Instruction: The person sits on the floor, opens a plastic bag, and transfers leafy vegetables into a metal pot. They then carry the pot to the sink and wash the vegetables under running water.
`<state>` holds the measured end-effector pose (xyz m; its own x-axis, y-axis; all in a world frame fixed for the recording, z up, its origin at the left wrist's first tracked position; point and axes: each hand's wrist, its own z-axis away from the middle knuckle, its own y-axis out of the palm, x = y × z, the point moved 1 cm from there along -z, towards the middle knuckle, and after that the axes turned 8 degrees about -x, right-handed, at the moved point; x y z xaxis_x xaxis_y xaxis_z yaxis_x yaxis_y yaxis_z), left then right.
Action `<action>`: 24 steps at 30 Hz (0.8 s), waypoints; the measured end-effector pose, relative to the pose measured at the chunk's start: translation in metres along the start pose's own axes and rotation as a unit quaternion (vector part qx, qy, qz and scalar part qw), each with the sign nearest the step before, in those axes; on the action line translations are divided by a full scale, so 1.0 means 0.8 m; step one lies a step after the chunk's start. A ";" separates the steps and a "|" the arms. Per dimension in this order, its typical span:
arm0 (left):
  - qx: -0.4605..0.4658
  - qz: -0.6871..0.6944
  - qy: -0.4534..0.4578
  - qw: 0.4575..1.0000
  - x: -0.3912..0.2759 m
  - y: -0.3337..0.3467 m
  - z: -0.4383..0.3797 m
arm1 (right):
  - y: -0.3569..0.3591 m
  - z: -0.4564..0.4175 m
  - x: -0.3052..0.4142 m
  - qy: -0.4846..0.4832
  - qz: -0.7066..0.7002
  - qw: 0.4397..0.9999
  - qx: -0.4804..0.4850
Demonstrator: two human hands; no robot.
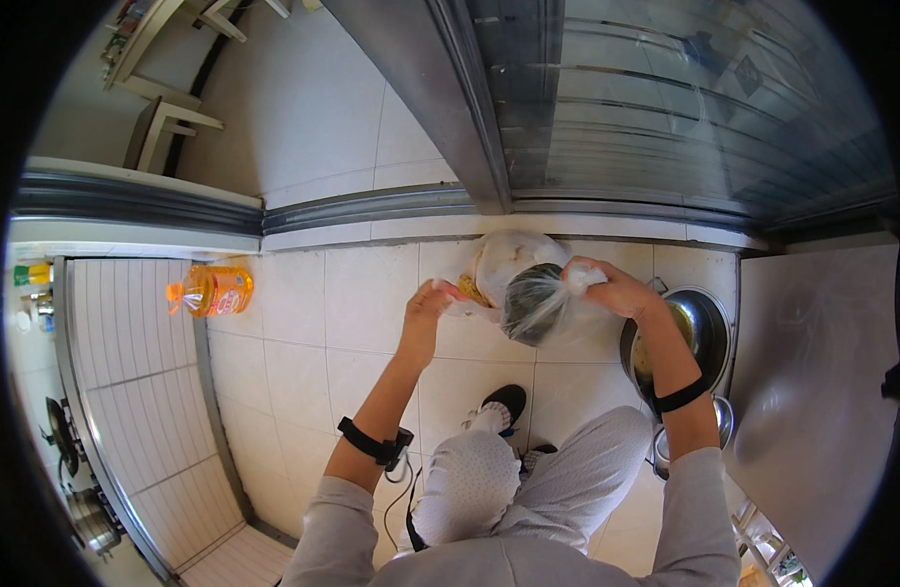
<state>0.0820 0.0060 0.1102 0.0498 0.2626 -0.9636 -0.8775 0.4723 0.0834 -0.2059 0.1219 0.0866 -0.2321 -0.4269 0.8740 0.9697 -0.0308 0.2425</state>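
Gathered in the fist of my right hand (617,285) is the neck of a clear plastic bag (532,304) with something dark inside. My left hand (429,302) pinches the edge of a second, whitish plastic bag (519,253) on the tiled floor. Yellowish contents (473,287) show through its left side; what they are is not plain. The dark-filled bag hangs in front of the whitish one and covers part of it. Whether the two bags touch I cannot tell.
To the right, a large metal pot (703,323) stands by a smooth panel (817,352), with a smaller metal pot (723,422) nearer me. A bottle of orange-yellow oil (218,291) stands beside the left cabinet (145,345). Ahead runs a sliding-door track (369,208).
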 end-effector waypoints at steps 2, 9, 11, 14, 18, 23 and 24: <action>0.003 0.140 -0.146 0.979 -0.015 0.007 0.001 | 0.002 -0.009 -0.002 0.030 0.027 0.999 -0.012; 0.040 0.076 -0.133 0.987 -0.002 -0.002 0.026 | 0.076 -0.108 -0.008 -0.059 -0.011 0.995 -0.079; 0.007 0.108 -0.123 0.987 -0.014 0.006 0.022 | 0.089 -0.128 -0.027 -0.140 0.015 0.981 -0.133; -0.005 0.123 -0.089 0.988 -0.025 0.020 0.011 | 0.117 -0.138 -0.083 -0.173 0.057 0.970 -0.162; 0.014 0.088 -0.086 0.992 -0.028 0.019 0.001 | 0.143 -0.115 -0.065 -0.153 0.249 0.956 0.014; 0.022 0.100 -0.169 0.980 -0.044 0.053 -0.020 | 0.103 -0.089 -0.049 -0.225 0.434 0.871 -0.041; 0.013 0.114 -0.200 0.973 -0.044 0.056 -0.024 | 0.094 -0.078 -0.038 -0.170 0.452 0.869 -0.107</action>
<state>0.0319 0.0018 0.1428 0.0407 0.6671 -0.7438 -0.8750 0.3832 0.2959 -0.1209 0.0761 0.0516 0.6578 -0.0742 0.7495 0.7513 -0.0044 -0.6599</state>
